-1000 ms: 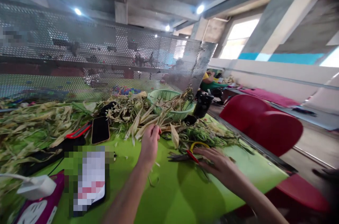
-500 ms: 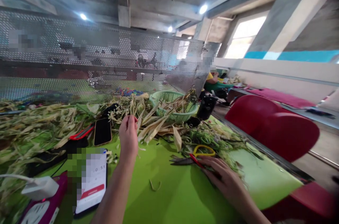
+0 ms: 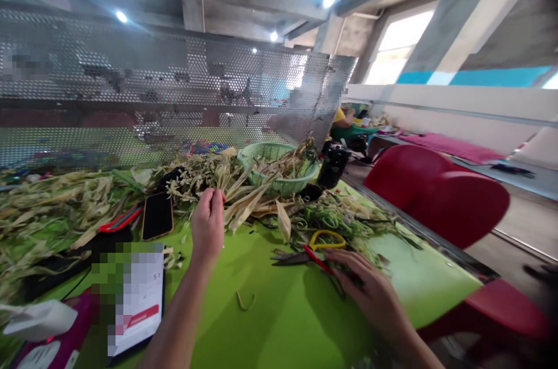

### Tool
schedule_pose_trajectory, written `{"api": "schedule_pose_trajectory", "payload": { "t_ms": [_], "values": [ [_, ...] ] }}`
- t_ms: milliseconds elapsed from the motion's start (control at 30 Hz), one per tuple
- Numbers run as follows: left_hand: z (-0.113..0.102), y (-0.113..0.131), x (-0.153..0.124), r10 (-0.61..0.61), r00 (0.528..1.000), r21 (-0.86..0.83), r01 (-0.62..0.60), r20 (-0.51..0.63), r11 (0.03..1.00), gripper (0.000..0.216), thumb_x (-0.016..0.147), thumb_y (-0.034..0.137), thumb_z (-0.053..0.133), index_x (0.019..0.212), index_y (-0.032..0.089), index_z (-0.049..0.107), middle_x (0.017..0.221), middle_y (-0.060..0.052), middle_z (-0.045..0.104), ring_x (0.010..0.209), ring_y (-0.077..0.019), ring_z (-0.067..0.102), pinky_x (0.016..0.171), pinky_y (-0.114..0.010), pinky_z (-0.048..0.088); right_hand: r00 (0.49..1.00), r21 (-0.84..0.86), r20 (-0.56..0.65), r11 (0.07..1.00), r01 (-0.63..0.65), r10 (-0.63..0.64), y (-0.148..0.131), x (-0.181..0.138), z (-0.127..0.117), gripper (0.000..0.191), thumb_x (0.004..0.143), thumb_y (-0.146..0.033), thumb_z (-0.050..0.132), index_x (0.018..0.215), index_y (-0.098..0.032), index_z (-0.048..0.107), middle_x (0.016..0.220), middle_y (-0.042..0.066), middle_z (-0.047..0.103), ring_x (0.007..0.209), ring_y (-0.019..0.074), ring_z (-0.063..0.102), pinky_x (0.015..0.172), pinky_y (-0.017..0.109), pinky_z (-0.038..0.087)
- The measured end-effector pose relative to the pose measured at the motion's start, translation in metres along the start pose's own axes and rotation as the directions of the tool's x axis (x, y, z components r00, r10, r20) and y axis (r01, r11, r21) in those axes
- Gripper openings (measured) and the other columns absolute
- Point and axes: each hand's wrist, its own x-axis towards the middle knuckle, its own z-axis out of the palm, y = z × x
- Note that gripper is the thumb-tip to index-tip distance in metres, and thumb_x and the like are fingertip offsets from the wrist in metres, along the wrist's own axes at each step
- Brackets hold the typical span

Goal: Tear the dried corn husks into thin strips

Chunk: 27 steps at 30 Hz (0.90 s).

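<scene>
My left hand [image 3: 208, 222] is raised over the green table, its fingers closed in a pinch. Pale dried husk strips [image 3: 226, 177] fan out just behind the fingertips; I cannot make out whether any is in the pinch. My right hand [image 3: 368, 287] lies low at the right, thumb and fingers closed about the handle end of a pair of scissors [image 3: 291, 258]. The dark blades point left, a yellow handle loop [image 3: 328, 237] lies beyond the fingers, and a red part [image 3: 317, 258] runs in under them. A small bent stem piece [image 3: 245, 302] lies between my hands.
A light green basket [image 3: 288, 185] with dried leaves stands behind, beside a black cup-like container [image 3: 333, 165]. Dried husks [image 3: 87, 197] cover the left. Two phones [image 3: 157, 217] and a power strip [image 3: 52, 351] lie nearer. Green stems [image 3: 344, 215] and red chairs [image 3: 436, 194] are right.
The whole view has shifted slightly, so things appear a little further left and higher. Both hands keep nearly the same pose.
</scene>
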Motion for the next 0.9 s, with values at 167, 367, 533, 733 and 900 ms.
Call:
{"api": "schedule_pose_trajectory", "payload": {
  "t_ms": [167,367,533,733,900],
  "values": [
    [0.022,-0.009,-0.018,-0.065,0.979,0.024,0.062,0.194,0.998,0.026,0.090,0.036,0.046,0.069,0.021,0.053,0.058,0.002,0.047,0.052,-0.0129,0.039,0.052,-0.024,0.026,1.000,-0.056,0.018,0.998,-0.021,0.022,0.000,0.001,-0.008,0.026,0.088,-0.031,0.050,0.107,-0.024,0.066,0.110,0.008,0.069,0.102,0.0252,0.064,0.088,0.041,0.052],
    [0.038,-0.001,-0.040,-0.062,0.934,-0.005,0.068,0.353,0.998,0.024,0.086,0.034,0.052,0.066,0.021,0.054,0.057,0.001,0.048,0.053,-0.0131,0.040,0.054,-0.025,0.025,0.999,-0.093,-0.026,0.995,-0.024,0.021,0.001,0.006,-0.020,0.025,0.088,-0.032,0.049,0.103,-0.023,0.066,0.104,0.009,0.071,0.099,0.0257,0.065,0.084,0.040,0.053],
    [0.033,-0.006,-0.035,-0.115,0.911,0.060,0.099,0.396,0.993,0.029,0.092,0.041,0.041,0.073,0.021,0.051,0.059,0.002,0.044,0.053,-0.0131,0.037,0.052,-0.025,0.024,1.000,-0.080,0.006,0.997,0.020,-0.020,-0.007,0.016,-0.022,0.024,0.089,-0.031,0.049,0.102,-0.023,0.067,0.103,0.009,0.071,0.095,0.0244,0.066,0.080,0.037,0.054],
    [0.029,-0.012,-0.026,-0.115,0.937,0.024,0.113,0.329,0.993,0.030,0.091,0.042,0.041,0.073,0.020,0.051,0.062,0.002,0.045,0.057,-0.0129,0.040,0.054,-0.024,0.028,0.992,-0.088,0.105,0.993,0.083,-0.074,-0.021,0.041,-0.019,0.023,0.090,-0.031,0.049,0.105,-0.025,0.066,0.108,0.007,0.069,0.099,0.0246,0.065,0.084,0.038,0.053],
    [0.030,-0.024,-0.021,-0.230,0.924,-0.109,0.274,0.307,0.956,0.033,0.089,0.046,0.043,0.071,0.020,0.051,0.058,0.003,0.040,0.051,-0.0103,0.035,0.048,-0.023,0.024,0.981,-0.064,0.135,0.987,0.146,-0.136,-0.031,0.056,-0.007,0.022,0.091,-0.030,0.050,0.106,-0.024,0.066,0.107,0.006,0.070,0.099,0.0230,0.064,0.085,0.037,0.052]
  ]
}}
